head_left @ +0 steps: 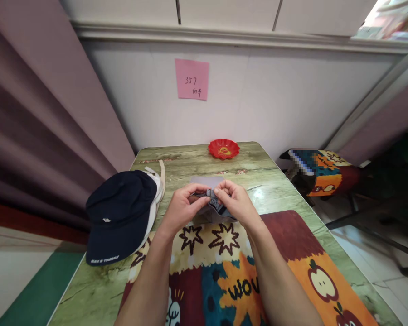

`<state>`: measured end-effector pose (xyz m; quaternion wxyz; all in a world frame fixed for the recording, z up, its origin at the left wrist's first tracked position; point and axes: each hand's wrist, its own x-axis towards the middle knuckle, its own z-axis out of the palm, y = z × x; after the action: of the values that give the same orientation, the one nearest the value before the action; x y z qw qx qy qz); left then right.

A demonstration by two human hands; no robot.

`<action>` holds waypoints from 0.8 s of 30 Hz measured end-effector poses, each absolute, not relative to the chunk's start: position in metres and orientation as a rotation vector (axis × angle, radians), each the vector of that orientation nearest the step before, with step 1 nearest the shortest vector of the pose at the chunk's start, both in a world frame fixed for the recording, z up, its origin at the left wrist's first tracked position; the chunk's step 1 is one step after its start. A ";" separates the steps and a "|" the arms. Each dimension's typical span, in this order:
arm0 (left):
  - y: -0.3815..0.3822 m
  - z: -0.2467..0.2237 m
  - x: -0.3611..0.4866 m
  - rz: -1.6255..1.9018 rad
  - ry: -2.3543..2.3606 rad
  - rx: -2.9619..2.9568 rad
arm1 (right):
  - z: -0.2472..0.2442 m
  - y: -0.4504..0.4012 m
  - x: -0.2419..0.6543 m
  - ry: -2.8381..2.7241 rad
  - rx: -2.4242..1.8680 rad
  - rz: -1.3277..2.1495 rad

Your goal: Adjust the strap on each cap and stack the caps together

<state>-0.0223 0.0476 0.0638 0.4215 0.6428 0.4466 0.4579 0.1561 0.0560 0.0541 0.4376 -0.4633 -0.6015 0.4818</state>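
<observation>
Squarely between fingers (221, 194); strap (208, 193) (grey)

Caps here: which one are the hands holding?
The grey cap, pinched between the left hand and right hand. The navy cap, with white lettering on its brim, lies untouched on the left.

We read "357" over two characters on the pink sticky note (192, 79), "BELIEVE IN YOURSELF" on the navy cap brim (114, 242) — and "WO", then a part-hidden letter, on the patterned mat (215, 271).
</observation>
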 end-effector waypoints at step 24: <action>0.068 0.045 -0.038 1.475 1.367 1.234 | 0.016 0.088 0.219 -1.535 -1.860 0.813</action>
<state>-0.0377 0.0676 0.0447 0.3812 0.4834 0.5356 0.5780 0.2187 0.0880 0.0155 0.2939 -0.6986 -0.5764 0.3055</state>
